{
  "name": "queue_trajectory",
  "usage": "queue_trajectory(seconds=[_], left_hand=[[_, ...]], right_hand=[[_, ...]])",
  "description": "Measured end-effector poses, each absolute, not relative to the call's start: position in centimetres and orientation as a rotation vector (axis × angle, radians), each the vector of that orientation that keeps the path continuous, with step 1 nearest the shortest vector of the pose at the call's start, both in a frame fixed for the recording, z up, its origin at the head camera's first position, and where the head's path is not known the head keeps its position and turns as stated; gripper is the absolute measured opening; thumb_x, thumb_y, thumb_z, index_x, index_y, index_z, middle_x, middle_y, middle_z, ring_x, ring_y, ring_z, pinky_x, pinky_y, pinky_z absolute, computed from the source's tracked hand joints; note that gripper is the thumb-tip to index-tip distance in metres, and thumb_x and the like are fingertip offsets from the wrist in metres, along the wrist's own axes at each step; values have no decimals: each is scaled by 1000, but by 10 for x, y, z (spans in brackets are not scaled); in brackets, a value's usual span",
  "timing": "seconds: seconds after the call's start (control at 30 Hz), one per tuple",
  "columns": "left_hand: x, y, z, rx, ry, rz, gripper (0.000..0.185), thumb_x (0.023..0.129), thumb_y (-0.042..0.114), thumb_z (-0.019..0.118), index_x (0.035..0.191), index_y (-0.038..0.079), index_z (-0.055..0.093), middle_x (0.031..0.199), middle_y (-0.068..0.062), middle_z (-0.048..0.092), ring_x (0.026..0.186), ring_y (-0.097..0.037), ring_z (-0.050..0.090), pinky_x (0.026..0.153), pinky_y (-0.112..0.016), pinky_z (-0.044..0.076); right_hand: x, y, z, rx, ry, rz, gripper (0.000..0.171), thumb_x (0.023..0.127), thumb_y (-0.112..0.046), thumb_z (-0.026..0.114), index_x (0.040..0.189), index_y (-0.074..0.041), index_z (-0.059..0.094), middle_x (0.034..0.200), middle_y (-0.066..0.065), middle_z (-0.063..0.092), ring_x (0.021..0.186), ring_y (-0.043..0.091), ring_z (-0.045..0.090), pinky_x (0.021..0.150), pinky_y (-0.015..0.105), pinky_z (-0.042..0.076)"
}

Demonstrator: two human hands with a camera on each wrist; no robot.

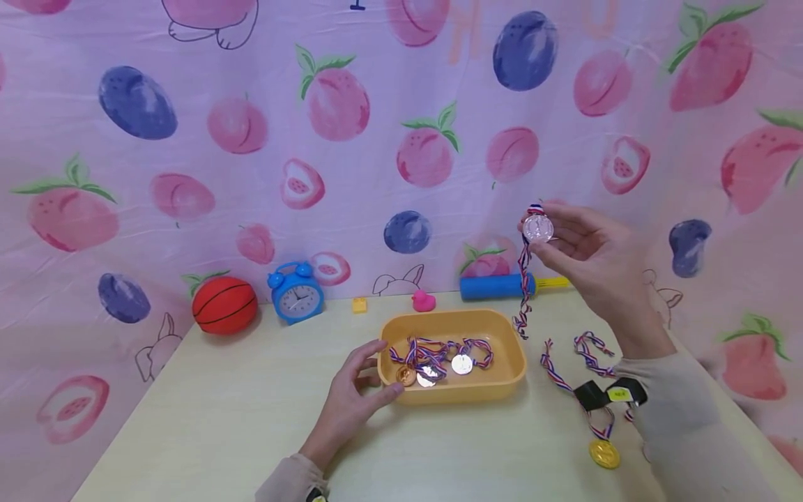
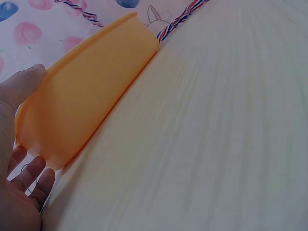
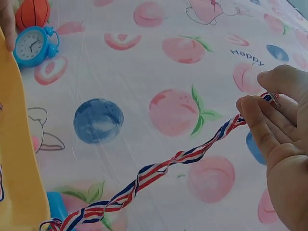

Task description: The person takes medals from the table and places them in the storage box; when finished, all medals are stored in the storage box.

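We see the right hand [image 1: 590,254] raised above the desk [image 1: 238,418], its fingers [image 1: 567,265] pinching a silver medal [image 1: 538,228] whose striped ribbon [image 1: 523,289] hangs down beside the orange tray [image 1: 502,387]. The left hand [image 1: 354,401] rests against the tray's left end, fingers relaxed and holding nothing. Only the head view shows the medal's face and the medals in the tray; the right wrist view shows the ribbon [image 3: 159,171] running up to the fingertips [image 3: 252,115].
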State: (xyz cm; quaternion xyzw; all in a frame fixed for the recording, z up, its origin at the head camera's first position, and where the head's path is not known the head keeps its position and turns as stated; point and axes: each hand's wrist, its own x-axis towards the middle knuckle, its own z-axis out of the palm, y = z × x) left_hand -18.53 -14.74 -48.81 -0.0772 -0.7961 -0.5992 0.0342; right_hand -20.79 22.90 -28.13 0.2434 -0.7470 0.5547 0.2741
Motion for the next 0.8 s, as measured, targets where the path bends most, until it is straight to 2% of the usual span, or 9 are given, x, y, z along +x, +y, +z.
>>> queue_trajectory(seconds=[0.37, 0.53, 0.8], left_hand=[[-186, -146, -487, -231, -2454, -1853, 70, 96, 28, 91, 159, 27, 60, 165, 4, 53, 130, -30, 65, 113, -52, 55], [-185, -145, -487, -225, -2452, -1867, 70, 96, 29, 92, 159, 28, 60, 164, 4, 53, 130, -30, 65, 114, -53, 54], [-185, -148, -487, -230, -2446, -1863, 70, 96, 28, 92, 158, 29, 60, 164, 5, 53, 130, -30, 65, 114, -53, 54]], right_hand=[[-213, 201, -274, 708, -2011, 1530, 48, 101, 3, 78, 148, -4, 69, 139, 7, 76, 125, 8, 75, 101, 21, 58], [-214, 201, -282, 694, -2044, 1553, 48, 102, 0, 79, 148, -5, 69, 136, 4, 76, 122, 7, 75, 100, 20, 59], [-221, 205, -302, 631, -2103, 1580, 47, 102, -3, 80, 148, -6, 69, 137, 9, 77, 119, 5, 76, 98, 21, 60]])
